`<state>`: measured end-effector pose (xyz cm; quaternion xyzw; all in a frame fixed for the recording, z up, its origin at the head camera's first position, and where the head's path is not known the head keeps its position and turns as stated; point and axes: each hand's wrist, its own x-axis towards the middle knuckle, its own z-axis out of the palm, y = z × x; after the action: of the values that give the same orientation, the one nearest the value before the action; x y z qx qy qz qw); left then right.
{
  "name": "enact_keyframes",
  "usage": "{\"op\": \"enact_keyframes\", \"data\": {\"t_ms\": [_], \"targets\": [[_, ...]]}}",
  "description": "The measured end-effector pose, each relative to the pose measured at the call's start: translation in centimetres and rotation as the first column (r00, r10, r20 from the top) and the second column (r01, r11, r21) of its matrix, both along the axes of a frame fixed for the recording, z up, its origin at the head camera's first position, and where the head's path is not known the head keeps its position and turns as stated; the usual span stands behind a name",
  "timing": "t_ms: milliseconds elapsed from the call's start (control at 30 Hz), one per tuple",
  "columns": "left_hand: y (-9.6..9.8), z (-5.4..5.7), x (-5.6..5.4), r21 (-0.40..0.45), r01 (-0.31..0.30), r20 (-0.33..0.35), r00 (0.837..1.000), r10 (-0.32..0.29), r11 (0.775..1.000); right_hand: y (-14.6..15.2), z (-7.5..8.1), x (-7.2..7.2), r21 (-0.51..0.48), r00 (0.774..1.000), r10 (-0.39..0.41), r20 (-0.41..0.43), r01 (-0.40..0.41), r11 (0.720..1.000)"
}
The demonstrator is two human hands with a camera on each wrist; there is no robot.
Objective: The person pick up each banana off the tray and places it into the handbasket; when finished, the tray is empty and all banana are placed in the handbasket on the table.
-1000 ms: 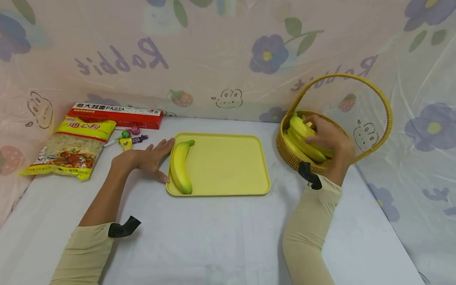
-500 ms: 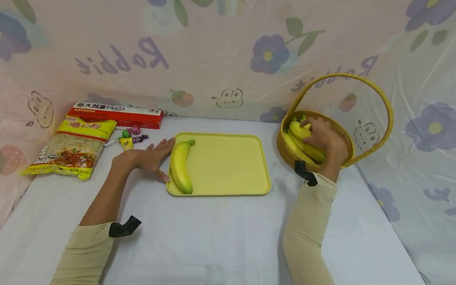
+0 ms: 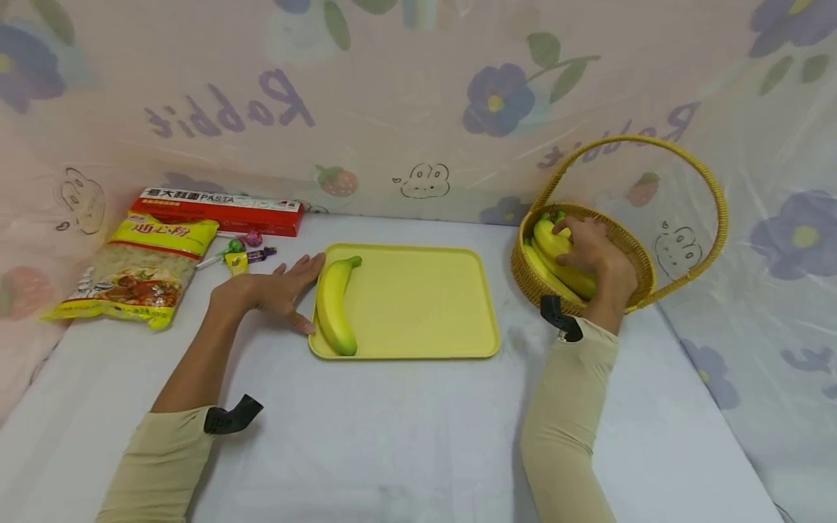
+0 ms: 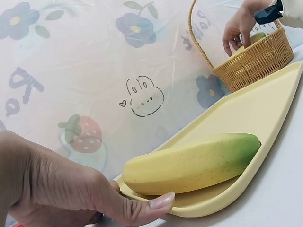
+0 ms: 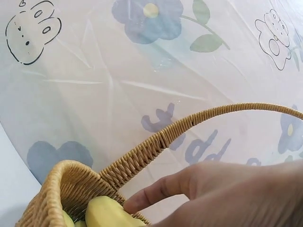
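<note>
A yellow tray (image 3: 418, 301) lies on the white table, with one banana (image 3: 335, 309) along its left side. My left hand (image 3: 271, 290) rests at the tray's left edge, fingers spread, and in the left wrist view its thumb (image 4: 162, 201) touches the rim beside the banana. To the right stands a wicker basket (image 3: 530, 282) with a tall handle, holding several bananas. My right hand (image 3: 598, 250) reaches inside, its fingers curled over an upper banana (image 3: 546, 240). In the right wrist view the index finger touches that banana (image 5: 106, 213); the thumb is hidden.
At the back left are a red pasta box (image 3: 222, 214) and a yellow-topped bag of pasta (image 3: 140, 272). Lollipops (image 3: 235, 247) and small wrapped candies (image 3: 261, 254) lie beside them. The basket's handle (image 3: 719, 211) arches up behind my right hand. A patterned curtain backs the table.
My right hand has shifted slightly left inside the basket, and the bananas under it have moved a little. My left hand and the banana on the tray stay in place.
</note>
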<state>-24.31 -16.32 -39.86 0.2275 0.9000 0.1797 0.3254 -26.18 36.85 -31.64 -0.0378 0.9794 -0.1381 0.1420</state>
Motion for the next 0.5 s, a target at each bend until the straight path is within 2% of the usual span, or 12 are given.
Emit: {"op": "enact_keyframes", "data": {"t_ms": [200, 400, 500], "targets": [[-0.04, 0.12, 0.03, -0.012, 0.000, -0.004, 1.000, -0.001, 1.000, 0.02, -0.13, 0.02, 0.019, 0.999, -0.020, -0.030, 0.021, 1.000], [-0.08, 0.11, 0.02, -0.011, 0.011, -0.014, 1.000, -0.011, 1.000, -0.03, -0.17, 0.01, 0.024, 0.992, -0.082, -0.093, 0.084, 0.996], [-0.03, 0.03, 0.00, -0.009, 0.012, -0.007, 1.000, -0.012, 1.000, 0.22, -0.25, 0.08, 0.008, 0.988, -0.117, -0.097, 0.119, 0.993]]}}
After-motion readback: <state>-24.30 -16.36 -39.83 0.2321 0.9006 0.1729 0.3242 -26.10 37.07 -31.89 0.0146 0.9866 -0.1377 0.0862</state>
